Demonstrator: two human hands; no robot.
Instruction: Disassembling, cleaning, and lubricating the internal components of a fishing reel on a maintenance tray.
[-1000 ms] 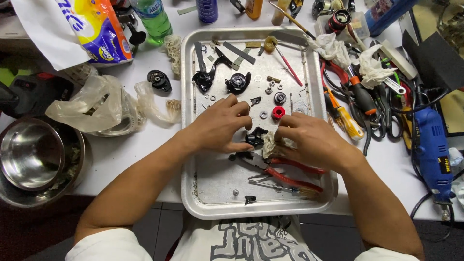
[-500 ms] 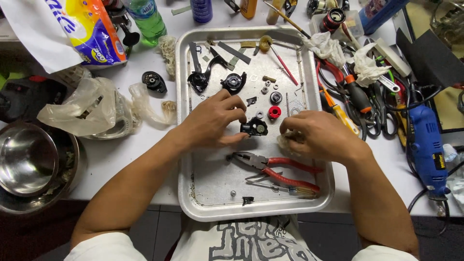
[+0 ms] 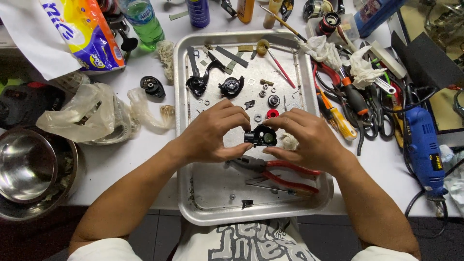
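Note:
Both hands meet over a metal tray [image 3: 183, 145]. My left hand [image 3: 215, 133] and my right hand [image 3: 307, 140] together hold a small black round mechanical part [image 3: 261, 137] with a greenish centre, pinched between the fingertips just above the tray. Under my right hand lie red-handled pliers [image 3: 290, 174]. A bit of white wadding [image 3: 290, 141] shows beside my right thumb. Farther back on the tray lie a black cranked part [image 3: 199, 82], a black round housing [image 3: 231, 87], a small red ring [image 3: 272, 113] and several washers and screws.
A steel bowl [image 3: 26, 169] stands at the left edge, with crumpled clear plastic bags [image 3: 87, 113] next to it. A blue power drill [image 3: 425, 145] and a heap of hand tools [image 3: 353, 101] lie to the right. Bottles and a colourful packet stand at the back.
Both hands have come together on the black part and lifted it; before, my left hand alone touched it on the tray while my right hand rested apart to the right.

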